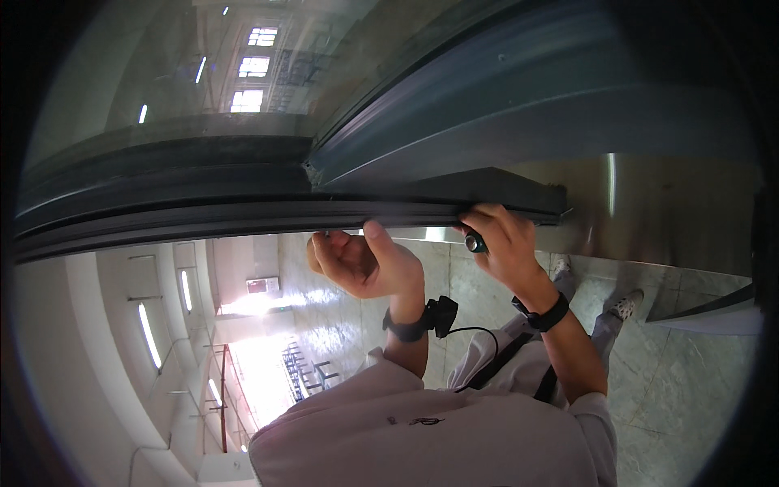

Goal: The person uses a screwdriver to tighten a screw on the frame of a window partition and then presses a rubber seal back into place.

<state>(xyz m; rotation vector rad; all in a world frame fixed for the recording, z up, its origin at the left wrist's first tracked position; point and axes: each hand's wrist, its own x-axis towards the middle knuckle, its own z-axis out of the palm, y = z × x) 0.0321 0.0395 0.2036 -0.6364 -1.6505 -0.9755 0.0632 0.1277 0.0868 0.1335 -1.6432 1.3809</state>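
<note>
A long black rail with grooves runs across the view, beside a dark grey-green frame member. My left hand is at the rail's lower edge, thumb against it and the other fingers curled; whether they hold a small thing is hidden. My right hand grips a small dark green cylindrical tool with a round metal-coloured end, its fingertips at the rail's edge right of my left hand. The tool's other end is hidden.
Brushed metal panelling is at the right, above a tiled floor. A reflective glass pane fills the upper left. Lower left are a ceiling with tube lights and distant stacked furniture.
</note>
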